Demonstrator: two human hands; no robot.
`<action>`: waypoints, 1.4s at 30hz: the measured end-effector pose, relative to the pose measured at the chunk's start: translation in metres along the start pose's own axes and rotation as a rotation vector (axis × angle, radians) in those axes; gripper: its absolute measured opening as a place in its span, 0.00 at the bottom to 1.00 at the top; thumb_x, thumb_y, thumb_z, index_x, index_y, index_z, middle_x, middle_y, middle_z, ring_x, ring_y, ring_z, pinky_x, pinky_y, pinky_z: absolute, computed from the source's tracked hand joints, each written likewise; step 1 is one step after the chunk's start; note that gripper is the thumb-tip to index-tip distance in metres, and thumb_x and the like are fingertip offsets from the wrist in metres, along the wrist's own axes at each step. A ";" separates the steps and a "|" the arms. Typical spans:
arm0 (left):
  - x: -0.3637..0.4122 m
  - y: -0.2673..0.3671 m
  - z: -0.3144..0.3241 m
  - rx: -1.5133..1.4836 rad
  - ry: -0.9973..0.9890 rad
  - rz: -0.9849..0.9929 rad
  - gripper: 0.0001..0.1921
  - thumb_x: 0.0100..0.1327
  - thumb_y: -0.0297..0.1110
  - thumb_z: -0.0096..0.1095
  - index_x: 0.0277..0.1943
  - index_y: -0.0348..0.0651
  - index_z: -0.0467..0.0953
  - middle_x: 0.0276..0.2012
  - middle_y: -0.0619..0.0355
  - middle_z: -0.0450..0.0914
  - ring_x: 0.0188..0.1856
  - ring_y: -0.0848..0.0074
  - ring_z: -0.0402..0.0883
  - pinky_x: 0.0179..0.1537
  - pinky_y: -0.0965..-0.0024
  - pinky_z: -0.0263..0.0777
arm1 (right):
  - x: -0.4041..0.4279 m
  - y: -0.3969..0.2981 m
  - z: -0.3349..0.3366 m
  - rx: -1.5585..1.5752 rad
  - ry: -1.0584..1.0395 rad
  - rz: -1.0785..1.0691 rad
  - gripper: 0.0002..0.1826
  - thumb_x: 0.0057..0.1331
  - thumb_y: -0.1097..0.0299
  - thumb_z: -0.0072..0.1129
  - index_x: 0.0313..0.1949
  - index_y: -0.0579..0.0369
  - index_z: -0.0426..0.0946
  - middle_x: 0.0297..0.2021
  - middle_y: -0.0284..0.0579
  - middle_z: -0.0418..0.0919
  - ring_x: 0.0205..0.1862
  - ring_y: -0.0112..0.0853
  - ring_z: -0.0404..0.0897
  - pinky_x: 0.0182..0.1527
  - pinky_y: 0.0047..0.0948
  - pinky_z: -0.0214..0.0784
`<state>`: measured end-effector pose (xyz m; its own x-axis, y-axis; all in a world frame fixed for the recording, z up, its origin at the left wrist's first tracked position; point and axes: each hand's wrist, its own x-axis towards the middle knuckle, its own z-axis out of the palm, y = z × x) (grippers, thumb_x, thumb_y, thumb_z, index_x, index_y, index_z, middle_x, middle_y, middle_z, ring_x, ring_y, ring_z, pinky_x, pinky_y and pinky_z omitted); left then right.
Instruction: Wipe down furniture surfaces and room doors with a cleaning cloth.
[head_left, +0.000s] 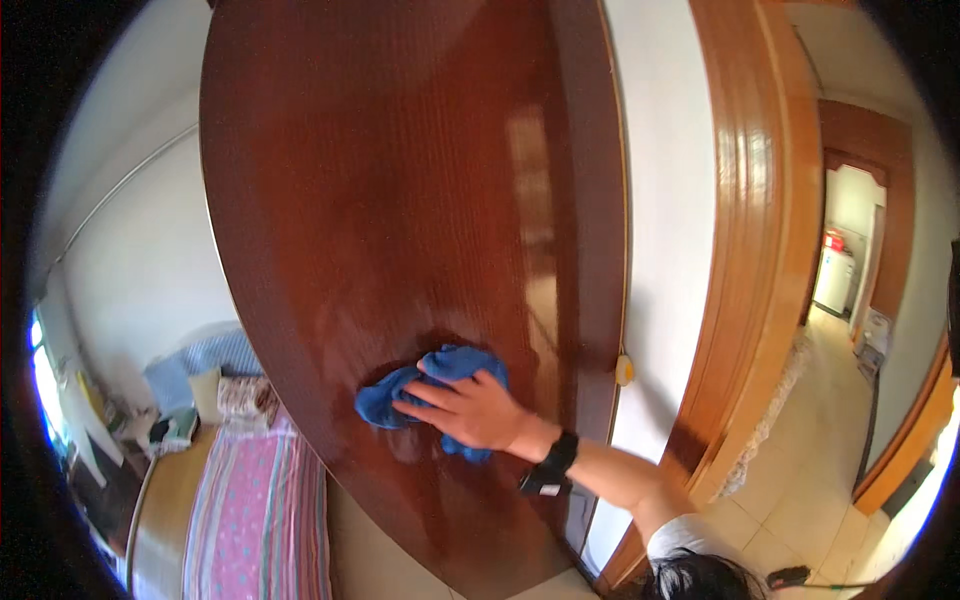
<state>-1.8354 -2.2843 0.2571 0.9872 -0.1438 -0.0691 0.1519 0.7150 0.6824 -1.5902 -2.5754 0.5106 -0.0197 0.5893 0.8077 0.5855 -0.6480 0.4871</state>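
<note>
My right hand (469, 412) presses a blue cloth (435, 394) flat against a glossy dark reddish-brown wooden panel (390, 187). Its fingers are spread over the cloth, which bunches out above and below them. A black band (551, 465) circles the wrist. Light reflects off the panel to the right of the cloth. My left hand is out of view.
At the left stands a bed with a pink striped cover (251, 517) and pillows (244, 397). To the right are a white wall strip (664, 225), a small yellow knob-like fitting (624, 370), a wooden door frame (757, 225) and a tiled hallway floor (802, 435).
</note>
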 end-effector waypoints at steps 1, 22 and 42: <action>0.014 0.016 -0.012 0.008 -0.028 -0.003 0.23 0.67 0.31 0.52 0.63 0.33 0.61 0.53 0.49 0.73 0.55 0.68 0.72 0.58 0.64 0.64 | 0.016 0.021 -0.007 -0.044 -0.077 0.027 0.17 0.58 0.68 0.49 0.47 0.44 0.76 0.50 0.37 0.72 0.52 0.37 0.71 0.43 0.40 0.65; 0.188 0.092 0.071 0.428 -0.083 0.387 0.29 0.69 0.34 0.51 0.67 0.33 0.52 0.68 0.49 0.54 0.68 0.68 0.53 0.67 0.68 0.47 | 0.220 0.248 -0.122 -0.946 0.731 0.324 0.17 0.59 0.73 0.48 0.48 0.54 0.72 0.41 0.53 0.74 0.43 0.46 0.73 0.44 0.43 0.68; 0.225 0.061 0.057 0.630 0.006 0.264 0.30 0.71 0.37 0.45 0.70 0.40 0.45 0.67 0.52 0.56 0.67 0.66 0.56 0.67 0.63 0.48 | 0.180 0.256 -0.102 -0.543 0.370 0.317 0.17 0.61 0.67 0.46 0.49 0.55 0.71 0.47 0.53 0.72 0.51 0.47 0.68 0.53 0.42 0.61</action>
<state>-1.6066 -2.3123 0.3244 0.9878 -0.0137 0.1553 -0.1499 0.1908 0.9701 -1.5259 -2.6846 0.8148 -0.2446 0.1948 0.9499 0.1257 -0.9650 0.2302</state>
